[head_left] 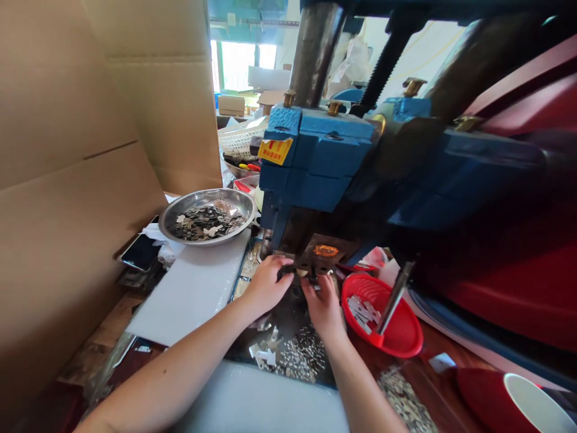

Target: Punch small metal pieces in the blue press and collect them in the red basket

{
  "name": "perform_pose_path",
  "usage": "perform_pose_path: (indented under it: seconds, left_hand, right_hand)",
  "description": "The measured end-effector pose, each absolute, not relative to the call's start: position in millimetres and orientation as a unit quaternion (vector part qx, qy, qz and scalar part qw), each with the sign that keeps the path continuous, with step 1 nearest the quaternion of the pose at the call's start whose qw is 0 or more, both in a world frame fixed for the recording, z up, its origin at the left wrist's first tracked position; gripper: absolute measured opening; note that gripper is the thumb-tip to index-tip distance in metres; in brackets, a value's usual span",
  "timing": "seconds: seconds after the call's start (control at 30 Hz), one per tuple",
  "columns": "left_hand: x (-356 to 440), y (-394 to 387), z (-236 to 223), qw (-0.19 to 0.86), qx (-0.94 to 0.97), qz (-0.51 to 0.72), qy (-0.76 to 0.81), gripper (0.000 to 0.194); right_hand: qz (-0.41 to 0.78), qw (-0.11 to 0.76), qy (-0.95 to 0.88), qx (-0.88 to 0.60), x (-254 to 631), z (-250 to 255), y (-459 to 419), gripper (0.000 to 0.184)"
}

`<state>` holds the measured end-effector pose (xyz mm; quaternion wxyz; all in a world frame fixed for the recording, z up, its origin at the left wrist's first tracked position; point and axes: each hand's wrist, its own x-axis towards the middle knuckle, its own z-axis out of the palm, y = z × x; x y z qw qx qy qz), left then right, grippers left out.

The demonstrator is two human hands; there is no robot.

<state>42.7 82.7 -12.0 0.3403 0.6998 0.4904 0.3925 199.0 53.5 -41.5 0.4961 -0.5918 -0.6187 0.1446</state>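
Note:
Both of my hands reach under the head of a blue press machine [315,162]. My left hand [267,282] has its fingers curled at the die area, pinching something small I cannot make out. My right hand [322,304] is beside it, fingers bent forward onto the die, their tips hidden under the machine. Small shiny metal pieces [303,355] lie scattered on the dark bed just below my wrists.
A steel bowl [174,213] of metal scraps stands at the left on a white board [193,288]. A red basket [406,337] with white pieces sits at the right. Cardboard walls [67,150] close the left side. A phone [140,251] lies by the bowl.

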Motion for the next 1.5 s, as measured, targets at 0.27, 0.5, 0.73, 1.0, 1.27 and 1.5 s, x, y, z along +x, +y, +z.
perform_pose_path:
  seconds: [0.27,0.5,0.73,1.0,1.27,1.5]
  left_hand:
    - [-7,19,-11,0.319,0.807,0.193,0.458,0.017]
    - [-7,11,-23,0.211,0.800,0.142,0.543,0.017]
    - [-5,9,-31,0.234,0.782,0.188,0.546,0.006]
    - [-7,7,-35,0.300,0.757,0.224,0.535,0.009]
    - [-8,8,-41,0.322,0.745,0.259,0.524,0.014]
    - [-8,9,-31,0.328,0.742,0.297,0.503,0.018]
  right_hand:
    - [0.176,0.447,-0.618,-0.622,226,-44,1,0.017]
    - [0.150,0.397,-0.657,-0.624,234,-52,-5,0.020]
    - [0.040,0.353,-0.707,-0.611,234,-53,1,0.021]
    - [-0.053,0.265,-0.769,-0.580,235,-58,6,0.022]
    - [-0.033,0.307,-0.757,-0.576,236,-64,3,0.019]
    - [0.006,0.406,-0.703,-0.583,222,-36,26,0.012]
